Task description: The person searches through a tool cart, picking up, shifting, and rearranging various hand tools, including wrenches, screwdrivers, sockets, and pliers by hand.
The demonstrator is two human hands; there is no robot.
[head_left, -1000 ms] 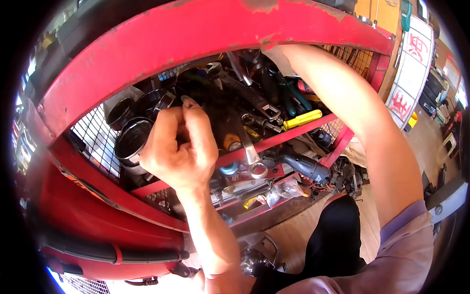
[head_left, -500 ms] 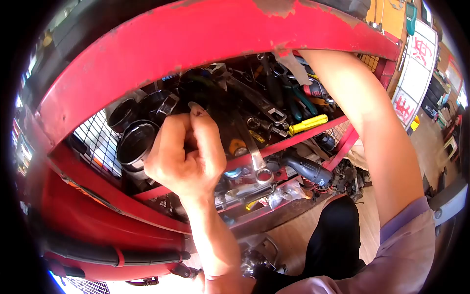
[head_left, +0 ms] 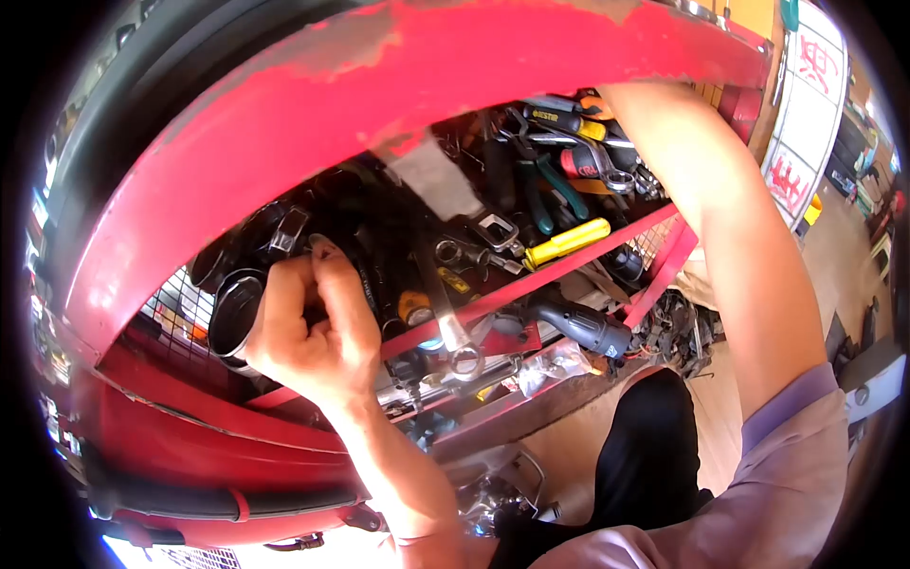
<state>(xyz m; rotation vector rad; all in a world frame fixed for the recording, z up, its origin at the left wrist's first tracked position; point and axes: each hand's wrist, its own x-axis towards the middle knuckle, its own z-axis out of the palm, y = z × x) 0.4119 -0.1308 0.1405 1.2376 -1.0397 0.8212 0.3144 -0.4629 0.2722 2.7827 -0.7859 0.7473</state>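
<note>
My left hand [head_left: 318, 327] is closed, fingers curled and thumb tip upward, in front of the red shelf's left part; whatever it may hold is hidden. Behind the thumb lies a hexagonal metal piece [head_left: 289, 229], and beside the fingers stands a round black cup [head_left: 235, 311]. My right forearm [head_left: 706, 190] reaches up behind the red upper bar [head_left: 493, 57], which hides my right hand. Near that forearm are a ring spanner [head_left: 619, 180], teal-handled pliers [head_left: 559, 190] and a yellow handle [head_left: 567, 244]. Another ring spanner [head_left: 462, 351] hangs over the shelf's front edge.
Below the shelf edge [head_left: 531, 284] are a dark power tool [head_left: 583, 322] and a plastic bag [head_left: 553, 368]. Wire mesh [head_left: 178, 305] closes the left side. My dark-clad knee [head_left: 654, 446] is below, with metal parts [head_left: 498, 493] on the floor. A white panel [head_left: 806, 104] stands at the right.
My left hand has shifted left and slightly down in view, still closed. The shelf and its tools also appear shifted left, and more tools show beside my right forearm.
</note>
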